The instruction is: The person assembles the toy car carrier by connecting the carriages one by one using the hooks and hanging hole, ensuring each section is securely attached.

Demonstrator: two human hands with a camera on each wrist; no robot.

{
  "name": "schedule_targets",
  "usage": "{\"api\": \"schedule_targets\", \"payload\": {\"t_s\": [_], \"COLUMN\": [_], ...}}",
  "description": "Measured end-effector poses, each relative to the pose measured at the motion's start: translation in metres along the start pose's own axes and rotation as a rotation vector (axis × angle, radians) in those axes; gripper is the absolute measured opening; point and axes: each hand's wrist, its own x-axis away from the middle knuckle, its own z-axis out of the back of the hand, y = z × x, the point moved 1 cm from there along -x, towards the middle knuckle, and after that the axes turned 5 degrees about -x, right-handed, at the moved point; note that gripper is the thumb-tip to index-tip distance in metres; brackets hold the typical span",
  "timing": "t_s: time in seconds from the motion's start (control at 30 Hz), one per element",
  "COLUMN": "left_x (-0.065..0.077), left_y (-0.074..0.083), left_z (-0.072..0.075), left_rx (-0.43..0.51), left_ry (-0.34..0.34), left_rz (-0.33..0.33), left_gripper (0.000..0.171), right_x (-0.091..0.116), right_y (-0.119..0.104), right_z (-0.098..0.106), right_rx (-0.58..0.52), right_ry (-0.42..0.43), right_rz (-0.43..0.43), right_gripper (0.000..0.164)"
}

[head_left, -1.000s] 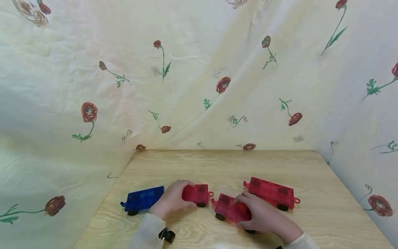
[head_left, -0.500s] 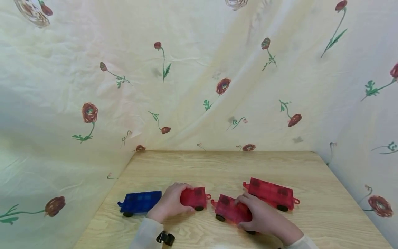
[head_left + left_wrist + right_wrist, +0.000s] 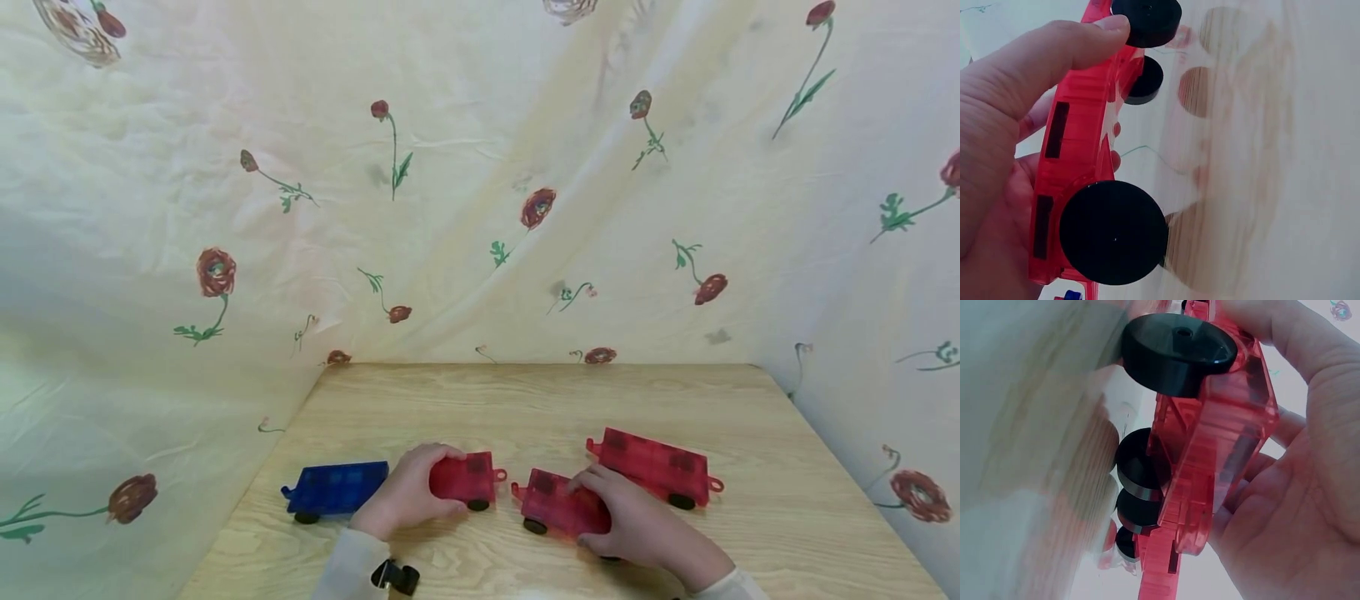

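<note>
My left hand [image 3: 408, 493] grips a translucent red toy train car [image 3: 463, 481] by its sides, thumb along the near side. Its black wheels [image 3: 1113, 232] are right at the tabletop in the left wrist view. Close behind that hand, to the left, is a blue train car [image 3: 337, 488]; its right end is hidden. A bit of blue [image 3: 1073, 295] shows at the red car's end. My right hand [image 3: 630, 521] holds a second red train car [image 3: 558, 502], tilted in line toward the lower right. Its hook and the first car's loop face each other across a small gap.
A third red train car [image 3: 652, 462] stands just beyond my right hand, angled the same way. All rest on a light wooden table [image 3: 525, 400]. A flower-patterned cloth [image 3: 465, 250] hangs behind and along both sides.
My left hand has drawn its red car slightly left and nearer, and the blue car has shifted left along with it. My right hand stays almost in place.
</note>
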Motion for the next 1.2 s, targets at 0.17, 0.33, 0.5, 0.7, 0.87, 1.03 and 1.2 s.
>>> {"api": "schedule_targets", "payload": {"t_s": [0.17, 0.33, 0.5, 0.7, 0.87, 1.03, 1.2], "left_x": [0.002, 0.002, 0.002, 0.003, 0.003, 0.003, 0.002], "left_y": [-0.001, 0.0, 0.004, 0.01, 0.013, 0.016, 0.018], "left_z": [0.001, 0.0, -0.001, -0.003, -0.005, -0.006, -0.007], "left_rx": [0.046, 0.065, 0.107, 0.138, 0.152, 0.18, 0.193], "left_ry": [0.004, -0.007, -0.025, -0.035, -0.041, -0.052, -0.062], "left_rz": [-0.018, -0.019, -0.023, -0.016, -0.024, -0.009, -0.009], "left_gripper": [0.064, 0.063, 0.062, 0.063, 0.06, 0.058, 0.059], "right_x": [0.0, -0.001, 0.0, 0.0, -0.001, 0.0, 0.0], "right_y": [0.003, 0.005, 0.006, 0.006, 0.008, 0.01, 0.01], "right_z": [-0.001, -0.001, 0.0, 0.0, -0.001, -0.002, -0.002], "right_rx": [-0.01, 0.016, 0.018, 0.018, 0.014, -0.01, -0.023], "right_ry": [-0.002, 0.008, 0.012, 0.025, 0.039, 0.039, 0.036], "right_rz": [-0.005, -0.012, -0.03, -0.034, 0.0, 0.013, 0.015], "right_gripper": [0.048, 0.052, 0.056, 0.054, 0.053, 0.052, 0.052]}}
